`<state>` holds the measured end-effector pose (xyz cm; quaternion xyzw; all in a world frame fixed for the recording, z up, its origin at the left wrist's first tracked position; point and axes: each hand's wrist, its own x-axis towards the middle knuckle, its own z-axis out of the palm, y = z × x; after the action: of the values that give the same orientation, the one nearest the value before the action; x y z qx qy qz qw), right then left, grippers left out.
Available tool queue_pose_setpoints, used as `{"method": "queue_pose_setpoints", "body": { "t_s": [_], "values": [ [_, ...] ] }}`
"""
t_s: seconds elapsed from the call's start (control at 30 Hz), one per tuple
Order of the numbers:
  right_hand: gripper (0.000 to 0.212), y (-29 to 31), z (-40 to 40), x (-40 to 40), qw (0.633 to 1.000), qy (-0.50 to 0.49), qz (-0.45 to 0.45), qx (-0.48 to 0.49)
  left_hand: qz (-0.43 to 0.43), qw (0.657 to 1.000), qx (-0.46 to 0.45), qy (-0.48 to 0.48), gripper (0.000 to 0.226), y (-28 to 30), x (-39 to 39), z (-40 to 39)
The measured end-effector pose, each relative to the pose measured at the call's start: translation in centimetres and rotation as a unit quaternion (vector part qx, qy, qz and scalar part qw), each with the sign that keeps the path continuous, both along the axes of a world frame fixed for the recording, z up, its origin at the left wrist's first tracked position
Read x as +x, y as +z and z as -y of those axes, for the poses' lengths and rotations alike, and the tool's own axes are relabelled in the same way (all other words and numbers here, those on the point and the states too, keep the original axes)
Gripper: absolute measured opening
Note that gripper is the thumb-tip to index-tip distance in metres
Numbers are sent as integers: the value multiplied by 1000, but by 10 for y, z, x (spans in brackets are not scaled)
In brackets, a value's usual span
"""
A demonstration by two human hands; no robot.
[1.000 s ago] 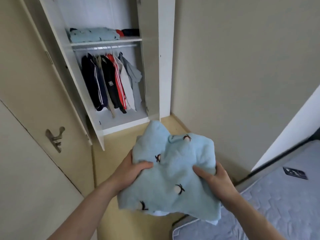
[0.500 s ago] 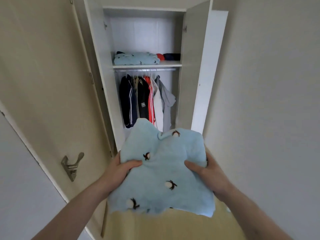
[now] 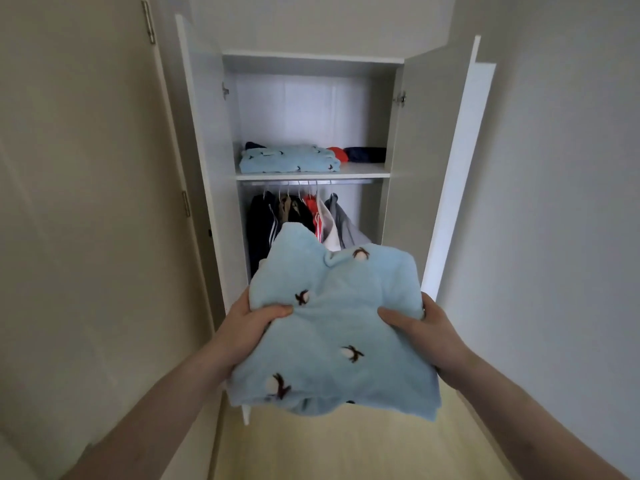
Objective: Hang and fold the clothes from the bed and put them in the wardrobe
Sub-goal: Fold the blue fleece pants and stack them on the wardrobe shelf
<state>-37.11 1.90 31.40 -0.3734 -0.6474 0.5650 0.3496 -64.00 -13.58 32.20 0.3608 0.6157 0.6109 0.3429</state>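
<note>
Left hand [image 3: 247, 329] and right hand [image 3: 424, 329] are clamping the folded blue fleece garment [image 3: 337, 327], thumbs on top, held at 6 o'clock before the open wardrobe [image 3: 204, 133]. Its near edge is sagging loose; lifting it could spill the fold. Hanging clothes [image 3: 298, 220] are crowding 12 o'clock. On the shelf [image 3: 363, 171] above, a matching blue stack [image 3: 289, 159] is lying; sliding this one on top could shove it askew.

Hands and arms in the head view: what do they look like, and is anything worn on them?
Both forearms are bare, with no sleeve showing up to the frame edge. The left hand has no glove or visible jewellery. The right hand has no glove; a small dark spot at a finger may be a ring, too small to tell.
</note>
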Motion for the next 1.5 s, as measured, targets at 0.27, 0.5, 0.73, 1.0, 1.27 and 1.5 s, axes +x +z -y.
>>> {"method": "queue_pose_setpoints", "body": {
  "t_s": [0.27,0.5,0.73,1.0,1.27,1.5],
  "values": [
    [56,26,-89,-56,999,-39,-19,23,-15,999,14,-33,55,23,-69,-112],
    [61,36,-200,-94,999,-33,-24,28,-15,999,30,-30,48,37,-104,-221],
    [60,45,-337,-133,998,-24,-32,42,-29,999,33,5,54,52,-132,-349],
    [52,67,-479,-179,997,5,-39,59,-37,998,41,36,53,73,-165,-466],
    [46,87,-580,-238,996,-17,-30,87,-54,996,51,44,60,98,-219,-563],
    [61,101,-674,-295,994,-68,-17,81,-96,992,77,39,69,119,-273,-669]
  ]
}}
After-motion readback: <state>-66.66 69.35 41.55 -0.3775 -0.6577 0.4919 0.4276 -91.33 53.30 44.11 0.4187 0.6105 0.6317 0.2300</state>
